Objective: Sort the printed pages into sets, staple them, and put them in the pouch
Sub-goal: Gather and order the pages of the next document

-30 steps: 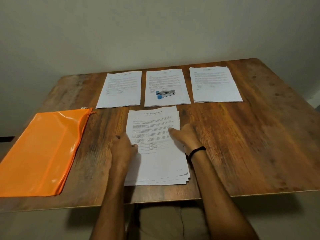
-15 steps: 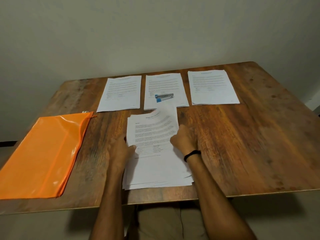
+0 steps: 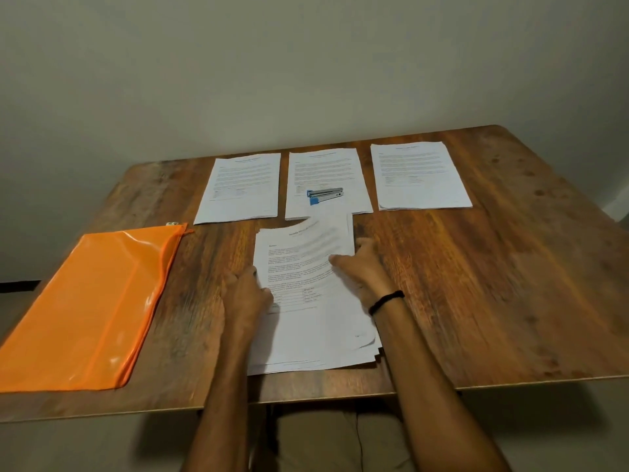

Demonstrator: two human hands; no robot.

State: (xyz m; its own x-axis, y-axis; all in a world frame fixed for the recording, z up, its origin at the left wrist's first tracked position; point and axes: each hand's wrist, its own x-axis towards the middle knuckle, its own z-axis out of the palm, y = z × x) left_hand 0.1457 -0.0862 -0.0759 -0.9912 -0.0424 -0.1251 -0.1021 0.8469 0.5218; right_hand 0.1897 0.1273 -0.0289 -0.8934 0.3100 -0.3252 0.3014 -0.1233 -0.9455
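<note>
A loose stack of printed pages lies at the table's near middle. My left hand rests on the stack's left edge with its fingers on the paper. My right hand pinches the right edge of the top page, thumb on the print; that sheet is blurred and its far end is raised. Three sorted piles lie in a row at the back: left pile, middle pile, right pile. A blue and silver stapler sits on the middle pile. The orange zip pouch lies flat at the left.
The wooden table stands against a plain wall. Its near edge runs just below the stack, and my lap shows beneath it. A black band circles my right wrist.
The top page of the stack has lifted and slid toward the back piles under my right hand. My left hand has stayed on the stack's left edge.
</note>
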